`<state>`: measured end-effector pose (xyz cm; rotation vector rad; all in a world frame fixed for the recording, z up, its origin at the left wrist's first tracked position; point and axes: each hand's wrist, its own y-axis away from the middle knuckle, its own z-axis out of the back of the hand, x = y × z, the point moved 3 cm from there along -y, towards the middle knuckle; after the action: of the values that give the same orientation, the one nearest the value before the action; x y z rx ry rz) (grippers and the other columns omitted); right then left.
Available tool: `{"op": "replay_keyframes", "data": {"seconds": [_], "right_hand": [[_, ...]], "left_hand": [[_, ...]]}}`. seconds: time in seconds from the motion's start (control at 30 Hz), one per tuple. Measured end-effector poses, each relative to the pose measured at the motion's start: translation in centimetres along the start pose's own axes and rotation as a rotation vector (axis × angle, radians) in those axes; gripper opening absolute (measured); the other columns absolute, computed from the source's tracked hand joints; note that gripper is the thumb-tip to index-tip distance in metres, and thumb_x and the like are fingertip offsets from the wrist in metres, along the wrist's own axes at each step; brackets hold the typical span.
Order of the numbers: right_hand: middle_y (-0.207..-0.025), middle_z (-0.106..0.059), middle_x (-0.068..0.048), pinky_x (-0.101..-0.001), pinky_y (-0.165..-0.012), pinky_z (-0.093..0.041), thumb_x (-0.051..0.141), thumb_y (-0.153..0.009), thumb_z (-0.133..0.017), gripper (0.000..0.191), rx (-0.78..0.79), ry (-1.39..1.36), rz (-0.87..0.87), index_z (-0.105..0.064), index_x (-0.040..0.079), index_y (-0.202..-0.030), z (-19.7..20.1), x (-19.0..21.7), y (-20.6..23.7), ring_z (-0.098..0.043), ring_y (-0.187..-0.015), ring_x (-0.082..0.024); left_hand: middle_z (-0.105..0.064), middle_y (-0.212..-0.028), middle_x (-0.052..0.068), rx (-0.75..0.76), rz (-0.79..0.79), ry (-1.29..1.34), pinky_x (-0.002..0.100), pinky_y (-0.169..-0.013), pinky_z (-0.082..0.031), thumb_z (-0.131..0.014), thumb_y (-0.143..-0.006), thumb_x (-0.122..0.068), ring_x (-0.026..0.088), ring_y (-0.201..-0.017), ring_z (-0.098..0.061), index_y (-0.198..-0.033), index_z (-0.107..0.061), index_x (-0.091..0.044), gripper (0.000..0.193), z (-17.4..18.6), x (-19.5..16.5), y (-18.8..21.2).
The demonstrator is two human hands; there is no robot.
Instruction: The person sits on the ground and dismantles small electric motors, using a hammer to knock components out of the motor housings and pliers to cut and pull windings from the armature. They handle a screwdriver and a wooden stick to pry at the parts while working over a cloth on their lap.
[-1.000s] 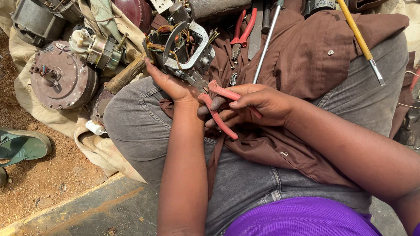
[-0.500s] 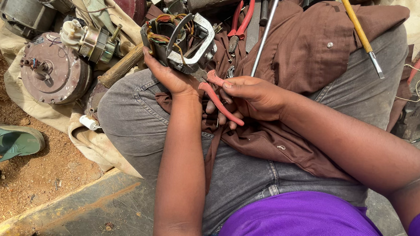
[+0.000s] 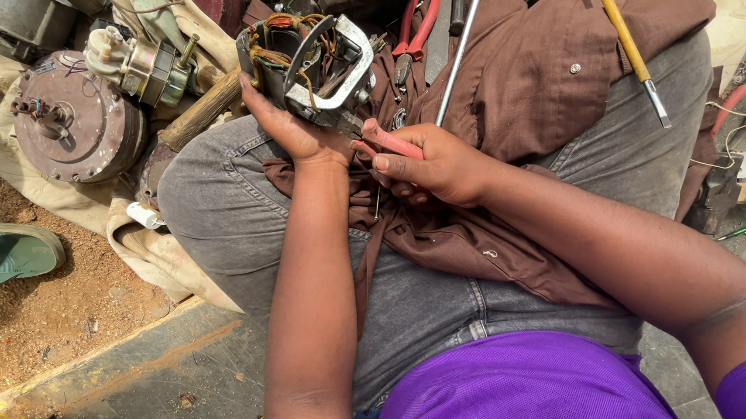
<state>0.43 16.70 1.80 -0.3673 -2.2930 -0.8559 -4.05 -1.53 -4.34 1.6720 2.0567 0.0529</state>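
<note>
The small motor core (image 3: 309,65), copper windings in a metal bracket, sits at about eleven o'clock above the lap, crowded at its upper edge by scrap parts. The left hand (image 3: 295,130) cups it from below, fingers curled up its left side. Just at its four o'clock the right hand (image 3: 433,163) is clamped around red-handled pliers (image 3: 386,140), their nose touching the bracket. A brown cloth (image 3: 520,115) lies under both; a round motor housing (image 3: 73,123) lies well apart at nine o'clock.
</note>
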Motion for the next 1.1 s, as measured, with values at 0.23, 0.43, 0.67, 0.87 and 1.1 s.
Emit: {"op": "replay_keyframes", "data": {"seconds": [0.23, 0.43, 0.67, 0.87, 1.1], "right_hand": [[-0.085, -0.059, -0.009, -0.0379, -0.069, -0.049, 0.025, -0.095, -0.078, 0.029, -0.099, 1.084, 0.639, -0.061, 0.001, -0.090, -2.0, 2.3, 0.9, -0.062, -0.078, -0.025], [-0.126, -0.063, -0.011, -0.0367, -0.099, -0.052, 0.010, -0.103, -0.064, 0.019, -0.294, 0.867, 0.640, -0.062, 0.001, -0.119, -0.9, 4.3, 1.7, -0.066, -0.113, -0.029], [-0.153, -0.054, -0.010, -0.0443, -0.113, -0.041, 0.006, -0.092, -0.065, 0.047, -0.547, 1.272, 0.531, -0.065, 0.014, -0.138, 1.2, 5.6, 2.0, -0.051, -0.133, -0.033], [-0.155, -0.053, -0.007, -0.0459, -0.112, -0.033, 0.010, -0.097, -0.066, 0.045, -0.616, 1.318, 0.570, -0.064, 0.018, -0.141, 1.2, 5.6, 1.7, -0.051, -0.136, -0.030], [-0.156, -0.052, -0.006, -0.0451, -0.111, -0.035, 0.012, -0.095, -0.066, 0.047, -0.580, 1.259, 0.579, -0.064, 0.017, -0.142, 1.3, 5.7, 1.7, -0.051, -0.136, -0.029]], "left_hand": [[-0.064, -0.130, 0.008, -0.045, 0.031, 0.065, 0.049, -0.101, -0.055, -0.049, -0.098, -0.061, 0.030, -0.117, -0.065, -0.138, -0.056, -0.012, 0.064, -0.2, -0.2, 0.1], [-0.070, -0.124, 0.007, -0.147, 0.009, 0.181, 0.046, -0.096, -0.057, -0.053, -0.098, -0.059, 0.029, -0.111, -0.067, -0.128, -0.067, -0.010, 0.059, 0.2, -1.8, 0.0], [-0.070, -0.123, 0.009, -0.085, 0.065, 0.267, 0.056, -0.096, -0.057, -0.052, -0.088, -0.063, 0.033, -0.111, -0.067, -0.128, -0.067, -0.014, 0.064, -1.2, -1.9, 0.5], [-0.068, -0.130, 0.010, -0.090, 0.091, 0.178, 0.062, -0.097, -0.055, -0.048, -0.091, -0.063, 0.036, -0.115, -0.066, -0.132, -0.066, -0.015, 0.066, -2.3, -1.5, 0.7], [-0.067, -0.132, 0.012, -0.018, 0.054, 0.132, 0.055, -0.101, -0.056, -0.046, -0.097, -0.059, 0.037, -0.118, -0.067, -0.135, -0.065, -0.012, 0.063, -2.5, -1.1, 0.6]]}}
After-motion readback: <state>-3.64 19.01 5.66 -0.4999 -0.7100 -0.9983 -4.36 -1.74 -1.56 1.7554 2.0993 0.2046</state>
